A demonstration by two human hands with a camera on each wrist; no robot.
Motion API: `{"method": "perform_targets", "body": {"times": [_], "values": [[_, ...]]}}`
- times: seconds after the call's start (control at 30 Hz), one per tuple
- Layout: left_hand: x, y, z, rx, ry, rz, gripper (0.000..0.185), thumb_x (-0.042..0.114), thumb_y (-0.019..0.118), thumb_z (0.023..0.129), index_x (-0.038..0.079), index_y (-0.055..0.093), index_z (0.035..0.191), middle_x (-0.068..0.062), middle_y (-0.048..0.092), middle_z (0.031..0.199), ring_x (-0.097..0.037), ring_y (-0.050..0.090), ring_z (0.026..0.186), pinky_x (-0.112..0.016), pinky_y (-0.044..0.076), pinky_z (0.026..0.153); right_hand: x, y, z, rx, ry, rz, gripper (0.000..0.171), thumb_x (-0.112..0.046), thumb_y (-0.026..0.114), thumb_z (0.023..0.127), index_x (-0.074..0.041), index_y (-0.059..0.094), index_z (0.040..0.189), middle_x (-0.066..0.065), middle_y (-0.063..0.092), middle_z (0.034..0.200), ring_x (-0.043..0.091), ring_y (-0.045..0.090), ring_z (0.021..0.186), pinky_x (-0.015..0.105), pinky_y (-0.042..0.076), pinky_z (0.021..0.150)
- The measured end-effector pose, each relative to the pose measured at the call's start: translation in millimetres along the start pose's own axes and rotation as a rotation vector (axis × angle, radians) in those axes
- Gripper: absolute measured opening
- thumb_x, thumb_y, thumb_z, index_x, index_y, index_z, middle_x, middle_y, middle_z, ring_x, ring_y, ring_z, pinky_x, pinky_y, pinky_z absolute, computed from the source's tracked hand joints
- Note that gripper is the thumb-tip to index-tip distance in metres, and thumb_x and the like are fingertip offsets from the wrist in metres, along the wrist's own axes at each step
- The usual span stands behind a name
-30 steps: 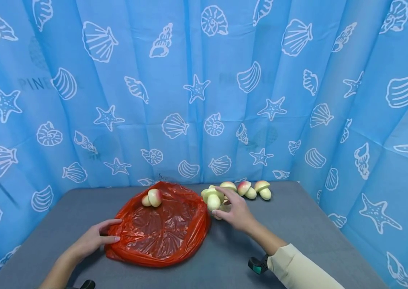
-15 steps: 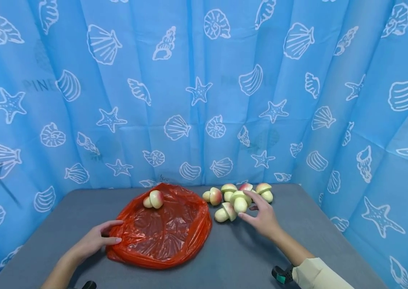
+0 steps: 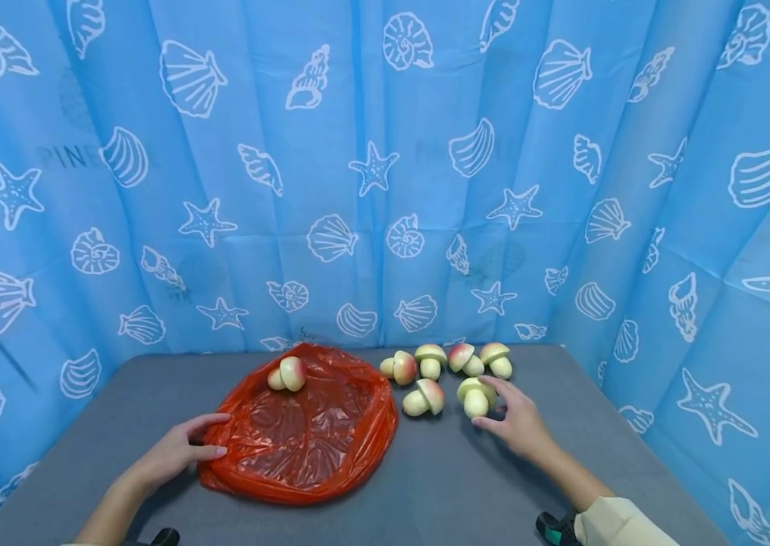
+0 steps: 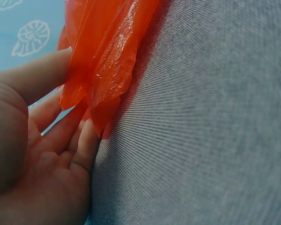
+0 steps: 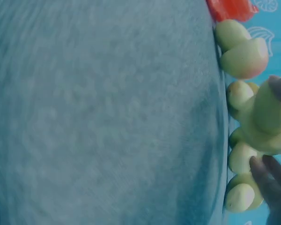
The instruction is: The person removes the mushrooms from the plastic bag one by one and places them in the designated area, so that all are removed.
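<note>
A red plastic bag [image 3: 373, 447] lies spread on the table with its rim rolled into a ring. My left hand [image 3: 170, 451] holds the bag's left edge; in the left wrist view the thin film [image 4: 107, 61] runs between thumb and fingers. One toy mushroom [image 3: 287, 374] is at the bag's upper left. Between thumb and fingertips, my right hand [image 3: 520, 421] pinches a pale mushroom [image 3: 476, 400], stem toward me, right of the bag. The right wrist view shows this held mushroom [image 5: 267, 119] in front of others; whether it touches the table I cannot tell.
Several mushrooms stand or lie near the back edge, among them one with a reddish cap [image 3: 461, 359]. Another mushroom [image 3: 424, 398] lies on its side between the bag and my right hand. A blue shell-print curtain [image 3: 371, 227] hangs behind the grey table [image 3: 439, 485].
My right hand has carried the pale mushroom from beside the bag's right edge out to the right, uncovering the mushrooms behind it. The left hand stays at the bag's edge.
</note>
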State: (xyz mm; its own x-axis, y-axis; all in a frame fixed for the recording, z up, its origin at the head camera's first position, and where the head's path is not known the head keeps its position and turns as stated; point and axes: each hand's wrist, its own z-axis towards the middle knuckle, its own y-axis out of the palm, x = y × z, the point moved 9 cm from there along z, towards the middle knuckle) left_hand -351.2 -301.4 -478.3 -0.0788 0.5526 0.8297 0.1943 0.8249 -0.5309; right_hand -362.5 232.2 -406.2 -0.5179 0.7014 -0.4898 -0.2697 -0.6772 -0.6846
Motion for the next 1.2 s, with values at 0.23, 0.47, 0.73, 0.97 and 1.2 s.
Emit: {"method": "perform_targets", "body": {"times": [0.23, 0.47, 0.73, 0.97, 1.2], "values": [[0.6, 0.6, -0.6, 0.003, 0.004, -0.002, 0.069, 0.033, 0.073, 0.087, 0.004, 0.045, 0.143, -0.017, 0.054, 0.122, -0.029, 0.052, 0.101, -0.045, 0.046, 0.08, 12.5, 11.7, 2.4, -0.089, 0.087, -0.048, 0.069, -0.016, 0.086, 0.073, -0.005, 0.056, 0.134, 0.019, 0.055, 0.132, 0.037, 0.055, 0.115, 0.045, 0.052, 0.079], [-1.1, 0.6, 1.6, 0.005, -0.002, 0.006, 0.07, 0.034, 0.074, 0.086, 0.004, 0.046, 0.143, -0.017, 0.054, 0.125, -0.029, 0.052, 0.103, -0.048, 0.045, 0.082, 11.8, 20.9, 15.6, -0.113, 0.058, -0.122, 0.071, -0.015, 0.086, 0.073, -0.002, 0.054, 0.135, 0.02, 0.054, 0.134, 0.041, 0.049, 0.124, 0.056, 0.04, 0.096], [-1.8, -0.2, 1.9, -0.004, -0.011, 0.01, 0.07, 0.035, 0.072, 0.087, 0.005, 0.045, 0.143, -0.018, 0.053, 0.126, -0.03, 0.051, 0.103, -0.049, 0.044, 0.081, 6.7, 31.8, 28.7, -0.134, -0.053, -0.194, 0.075, -0.01, 0.087, 0.07, -0.002, 0.053, 0.136, 0.018, 0.052, 0.137, 0.041, 0.049, 0.122, 0.057, 0.039, 0.096], [0.3, 0.4, 0.9, -0.015, -0.007, 0.004, 0.069, 0.033, 0.072, 0.087, 0.005, 0.045, 0.143, -0.017, 0.053, 0.123, -0.029, 0.051, 0.101, -0.043, 0.045, 0.078, 2.3, 33.6, 37.3, -0.131, -0.112, -0.226, 0.075, -0.008, 0.088, 0.068, -0.003, 0.055, 0.134, 0.02, 0.053, 0.135, 0.041, 0.05, 0.121, 0.055, 0.039, 0.097], [1.0, -0.1, 0.3, -0.009, -0.002, 0.012, 0.068, 0.033, 0.072, 0.087, 0.004, 0.045, 0.143, -0.016, 0.055, 0.121, -0.028, 0.052, 0.1, -0.039, 0.045, 0.076, 2.6, 38.3, 41.8, -0.151, -0.121, -0.281, 0.075, -0.009, 0.089, 0.068, -0.006, 0.055, 0.134, 0.018, 0.054, 0.135, 0.04, 0.052, 0.118, 0.053, 0.042, 0.094]]}}
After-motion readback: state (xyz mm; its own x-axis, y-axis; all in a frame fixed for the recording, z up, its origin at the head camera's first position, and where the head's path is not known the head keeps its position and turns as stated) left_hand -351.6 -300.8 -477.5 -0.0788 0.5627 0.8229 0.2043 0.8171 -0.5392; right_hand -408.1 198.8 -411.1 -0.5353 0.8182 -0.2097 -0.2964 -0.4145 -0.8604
